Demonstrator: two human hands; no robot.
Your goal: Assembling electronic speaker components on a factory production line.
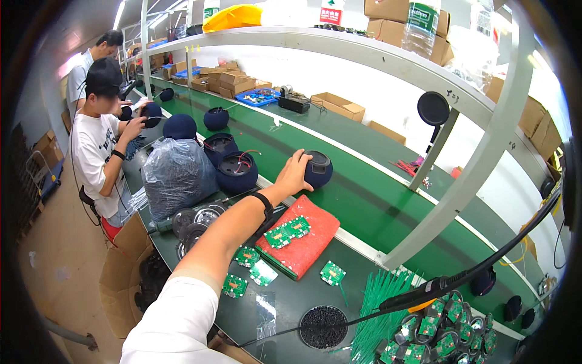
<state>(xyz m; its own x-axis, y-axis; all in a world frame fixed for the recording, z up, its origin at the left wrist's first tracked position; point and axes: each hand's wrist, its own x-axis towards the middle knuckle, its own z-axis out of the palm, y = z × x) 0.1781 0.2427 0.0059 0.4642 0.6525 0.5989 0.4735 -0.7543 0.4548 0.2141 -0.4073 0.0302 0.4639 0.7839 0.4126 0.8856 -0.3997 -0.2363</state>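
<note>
My left hand (295, 173) reaches out over the green conveyor belt, a black band around its wrist. Its fingers and thumb are closed on the near-left side of a navy round speaker housing (320, 172), which has a dark ring-shaped face on top. Below the wrist, a green circuit board (287, 232) lies on a red bubble-wrap pouch (312, 246). To the left stand an open navy housing (237, 176) with red wires and a clear plastic bag (176, 176) of dark parts. My right hand is out of the picture.
Loose green boards (263, 273), a dish of black granules (324, 326), green wires (379, 303) and a heap of boards on round parts (445, 333) cover the bench. A black cabled tool (418, 294) crosses at right. Two people stand far left, one nearer person (100, 145) handling a housing.
</note>
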